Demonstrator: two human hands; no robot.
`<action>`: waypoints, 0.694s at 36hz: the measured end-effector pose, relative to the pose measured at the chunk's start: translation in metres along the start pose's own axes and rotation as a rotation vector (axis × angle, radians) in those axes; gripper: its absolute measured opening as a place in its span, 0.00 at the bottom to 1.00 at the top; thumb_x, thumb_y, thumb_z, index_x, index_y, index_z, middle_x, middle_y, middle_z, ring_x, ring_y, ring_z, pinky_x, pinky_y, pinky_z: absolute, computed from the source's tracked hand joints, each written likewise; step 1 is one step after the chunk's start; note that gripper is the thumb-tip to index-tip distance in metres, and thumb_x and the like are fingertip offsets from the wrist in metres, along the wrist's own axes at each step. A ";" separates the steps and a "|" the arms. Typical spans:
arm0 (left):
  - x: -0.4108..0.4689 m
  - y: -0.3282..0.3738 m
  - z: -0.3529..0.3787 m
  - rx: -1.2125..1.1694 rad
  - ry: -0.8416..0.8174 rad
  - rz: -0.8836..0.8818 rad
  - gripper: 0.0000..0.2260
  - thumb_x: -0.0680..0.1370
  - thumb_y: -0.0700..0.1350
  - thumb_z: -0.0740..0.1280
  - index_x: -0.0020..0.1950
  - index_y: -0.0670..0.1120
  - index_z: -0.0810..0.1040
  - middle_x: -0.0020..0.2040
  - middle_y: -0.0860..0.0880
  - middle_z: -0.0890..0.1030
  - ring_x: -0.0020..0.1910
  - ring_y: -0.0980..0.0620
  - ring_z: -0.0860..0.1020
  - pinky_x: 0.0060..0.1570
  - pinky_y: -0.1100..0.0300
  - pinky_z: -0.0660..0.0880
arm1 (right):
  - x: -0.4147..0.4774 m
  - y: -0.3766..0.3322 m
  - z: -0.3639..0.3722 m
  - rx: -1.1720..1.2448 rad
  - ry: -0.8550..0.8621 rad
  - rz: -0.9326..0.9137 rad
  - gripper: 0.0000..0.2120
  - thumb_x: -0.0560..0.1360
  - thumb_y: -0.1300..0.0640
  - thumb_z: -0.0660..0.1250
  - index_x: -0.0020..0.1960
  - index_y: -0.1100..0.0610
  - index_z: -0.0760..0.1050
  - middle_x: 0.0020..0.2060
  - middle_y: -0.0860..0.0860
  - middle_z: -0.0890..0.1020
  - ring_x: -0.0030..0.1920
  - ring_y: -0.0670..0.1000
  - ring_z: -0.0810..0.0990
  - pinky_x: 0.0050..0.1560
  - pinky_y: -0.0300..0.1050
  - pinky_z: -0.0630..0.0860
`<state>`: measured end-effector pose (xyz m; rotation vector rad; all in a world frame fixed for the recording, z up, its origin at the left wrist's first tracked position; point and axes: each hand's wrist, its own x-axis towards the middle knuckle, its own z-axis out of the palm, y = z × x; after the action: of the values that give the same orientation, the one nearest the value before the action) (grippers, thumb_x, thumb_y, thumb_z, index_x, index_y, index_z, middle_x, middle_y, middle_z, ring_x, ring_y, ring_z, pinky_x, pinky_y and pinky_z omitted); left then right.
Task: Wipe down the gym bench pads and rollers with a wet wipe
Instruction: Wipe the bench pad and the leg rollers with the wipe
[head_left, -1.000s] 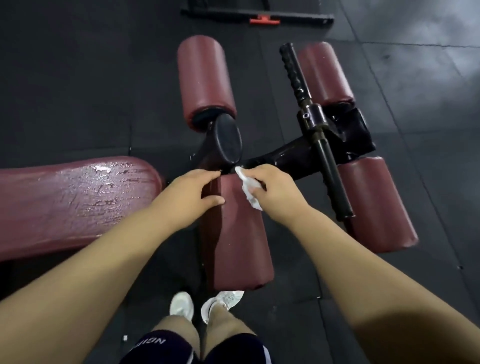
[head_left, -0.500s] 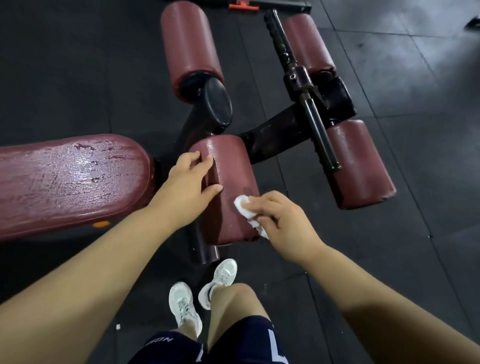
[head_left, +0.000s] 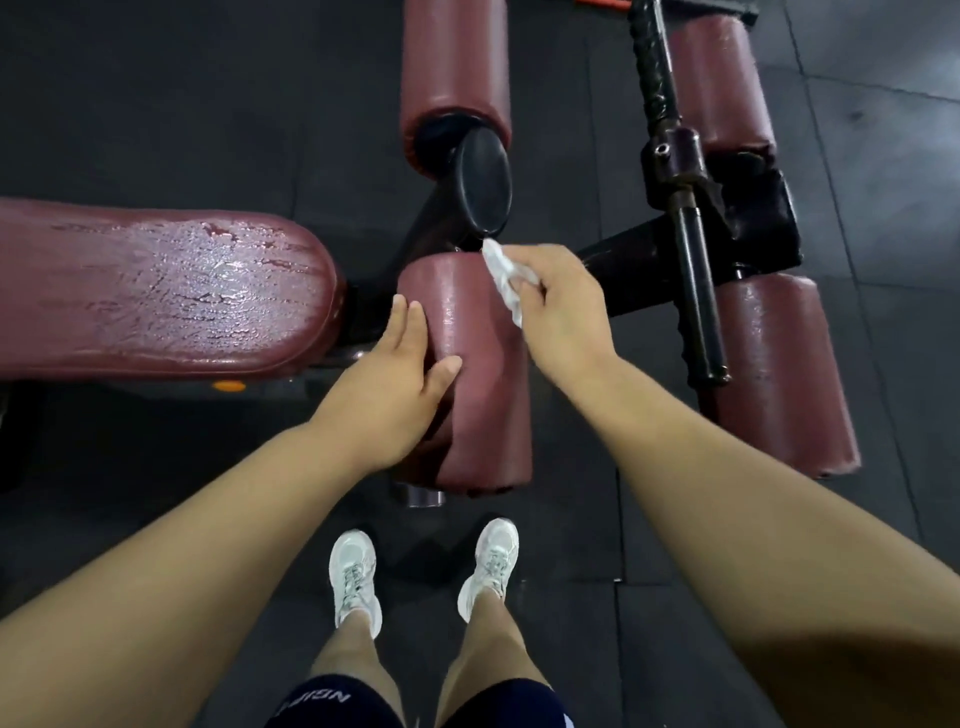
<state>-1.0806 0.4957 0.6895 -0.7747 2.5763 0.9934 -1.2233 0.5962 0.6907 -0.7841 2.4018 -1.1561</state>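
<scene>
Where your left hand (head_left: 384, 384) rests: on the left flank of the near roller (head_left: 478, 410), fingers straight and close together, thumb splayed across the top.
Right hand (head_left: 563, 317): above the roller's far end, fingers curled, pinching the wet wipe (head_left: 501, 278).
Wet wipe: white, bunched, its tip at the roller's far edge (just by the black end cap (head_left: 483, 182)).
Bench pad (head_left: 166, 291): to your left, glistening with wet streaks.
Far roller (head_left: 454, 67): beyond the cap, in line with the near one.
</scene>
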 end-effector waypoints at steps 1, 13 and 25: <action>0.000 -0.002 0.003 -0.050 0.006 -0.014 0.31 0.81 0.56 0.52 0.77 0.45 0.42 0.77 0.50 0.41 0.76 0.49 0.52 0.70 0.61 0.52 | 0.006 0.001 0.001 0.004 -0.019 0.007 0.15 0.79 0.54 0.59 0.35 0.45 0.74 0.39 0.45 0.75 0.36 0.39 0.74 0.44 0.32 0.72; -0.006 -0.002 0.008 -0.174 0.165 -0.121 0.27 0.80 0.54 0.56 0.77 0.46 0.54 0.76 0.50 0.58 0.74 0.53 0.58 0.68 0.63 0.52 | -0.097 0.044 -0.008 -0.063 -0.171 -0.423 0.17 0.76 0.61 0.58 0.60 0.60 0.79 0.56 0.52 0.77 0.59 0.48 0.74 0.62 0.33 0.68; -0.023 0.012 0.024 -0.182 0.224 -0.216 0.28 0.80 0.55 0.58 0.77 0.50 0.53 0.76 0.51 0.58 0.74 0.53 0.57 0.69 0.62 0.54 | 0.002 0.024 -0.003 -0.010 -0.028 -0.194 0.11 0.77 0.63 0.60 0.53 0.53 0.79 0.50 0.49 0.75 0.47 0.45 0.77 0.51 0.42 0.75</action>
<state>-1.0673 0.5279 0.6878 -1.2480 2.5341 1.1392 -1.2340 0.6087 0.6735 -1.0485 2.3511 -1.1969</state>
